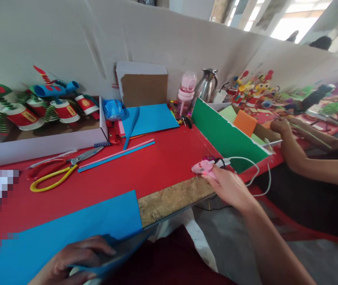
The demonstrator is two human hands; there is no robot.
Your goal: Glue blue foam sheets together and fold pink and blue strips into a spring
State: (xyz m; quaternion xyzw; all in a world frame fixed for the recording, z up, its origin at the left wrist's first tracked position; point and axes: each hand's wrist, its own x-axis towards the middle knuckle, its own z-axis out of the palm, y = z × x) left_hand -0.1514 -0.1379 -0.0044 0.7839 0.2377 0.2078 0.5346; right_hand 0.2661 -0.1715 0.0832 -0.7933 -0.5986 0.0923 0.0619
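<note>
My left hand (80,259) is at the bottom edge, fingers closed around a curved piece of blue paper (127,253). Beneath and beyond it a flat blue sheet (97,215) lies along the near table edge. To the right, my right hand (224,184) grips a pink hot glue gun (206,168) at the table's edge; a white cable (255,163) trails from it. Scissors with yellow and red handles (68,168) lie open on the left, beside narrow pink and blue paper strips (118,155).
A white box (47,144) holds red drum-like crafts (65,111). Behind are blue sheets (154,118), a pink bottle (186,95) and a metal jug (207,85). A green-sided box (222,132) stands right, near another person's arm (302,166).
</note>
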